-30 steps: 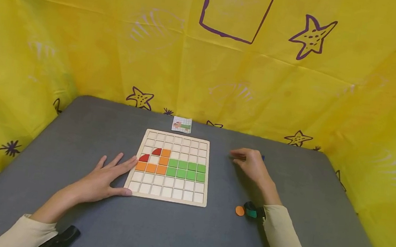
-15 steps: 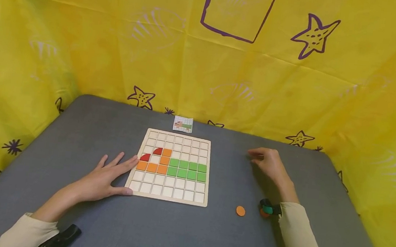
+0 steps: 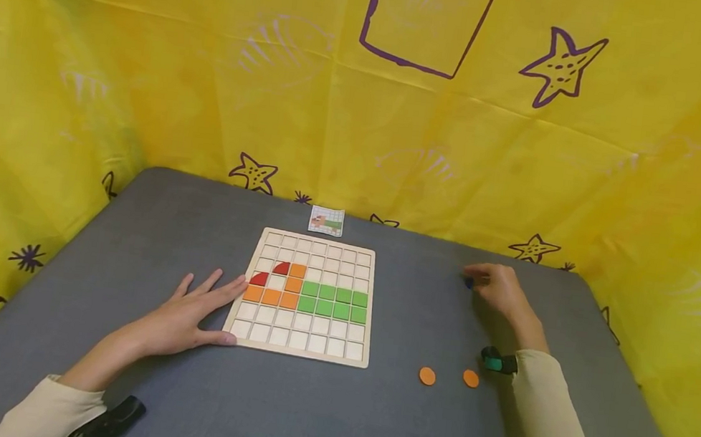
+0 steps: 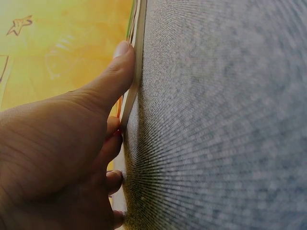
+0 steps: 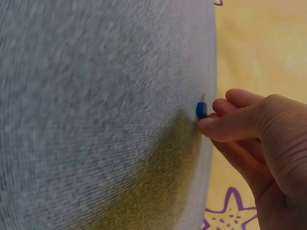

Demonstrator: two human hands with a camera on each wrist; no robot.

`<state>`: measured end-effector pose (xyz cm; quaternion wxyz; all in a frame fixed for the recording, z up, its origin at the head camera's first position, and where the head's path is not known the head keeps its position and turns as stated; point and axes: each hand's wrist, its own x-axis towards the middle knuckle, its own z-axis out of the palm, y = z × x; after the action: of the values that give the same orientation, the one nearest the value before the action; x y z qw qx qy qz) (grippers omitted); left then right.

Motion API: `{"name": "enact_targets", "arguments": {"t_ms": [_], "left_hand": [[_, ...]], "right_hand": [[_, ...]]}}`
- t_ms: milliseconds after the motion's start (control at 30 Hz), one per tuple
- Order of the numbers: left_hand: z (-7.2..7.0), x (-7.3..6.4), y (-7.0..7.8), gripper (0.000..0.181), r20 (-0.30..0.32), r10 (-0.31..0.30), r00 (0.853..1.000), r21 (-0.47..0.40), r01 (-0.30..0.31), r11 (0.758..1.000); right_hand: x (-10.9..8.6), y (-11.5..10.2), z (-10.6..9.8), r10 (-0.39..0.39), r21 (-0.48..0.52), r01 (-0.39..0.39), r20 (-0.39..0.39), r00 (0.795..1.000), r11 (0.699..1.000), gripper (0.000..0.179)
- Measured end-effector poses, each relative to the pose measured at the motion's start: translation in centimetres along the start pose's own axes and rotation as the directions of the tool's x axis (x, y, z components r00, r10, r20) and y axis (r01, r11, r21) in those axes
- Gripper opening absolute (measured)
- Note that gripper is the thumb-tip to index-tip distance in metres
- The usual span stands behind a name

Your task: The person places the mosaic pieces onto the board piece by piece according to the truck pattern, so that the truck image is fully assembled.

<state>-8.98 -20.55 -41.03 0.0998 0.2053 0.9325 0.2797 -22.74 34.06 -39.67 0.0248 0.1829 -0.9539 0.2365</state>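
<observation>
My left hand [image 3: 193, 316] lies with its fingers spread at the left edge of a wooden grid board [image 3: 302, 355]. Its thumb touches the board's rim in the left wrist view. Set into the board are green squares [image 3: 334, 302], orange squares [image 3: 279, 298] and two red quarter-circle tiles [image 3: 259, 279]. Off to the right, my right hand [image 3: 501, 292] is at a small blue piece [image 5: 201, 110], pinching it between thumb and fingers close to the table. Part of the blue piece is hidden by the fingers.
Two orange discs [image 3: 427, 376] lie on the grey table [image 3: 327, 425], right of the board. A small pattern card [image 3: 327, 221] lies behind the board. Yellow cloth [image 3: 376, 106] printed with stars hangs along the back and sides.
My right hand has moved right, away from the board, to the blue piece. Its sleeve and wristband have uncovered a second orange disc. The left hand stays at the board.
</observation>
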Motion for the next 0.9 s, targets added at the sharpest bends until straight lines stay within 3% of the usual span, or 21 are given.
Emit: {"name": "enact_targets", "arguments": {"t_ms": [500,900], "left_hand": [[0.0,0.1,0.1,0.099,0.001,-0.002,1.0,-0.006,0.002,1.0],[-0.1,0.0,0.1,0.098,0.0,0.015,1.0,-0.012,-0.015,1.0]], "right_hand": [[-0.8,0.4,0.2,0.035,0.064,-0.034,-0.005,0.999,0.997,0.029],[-1.2,0.0,1.0,-0.001,0.071,0.004,-0.042,0.999,0.997,0.027]]}}
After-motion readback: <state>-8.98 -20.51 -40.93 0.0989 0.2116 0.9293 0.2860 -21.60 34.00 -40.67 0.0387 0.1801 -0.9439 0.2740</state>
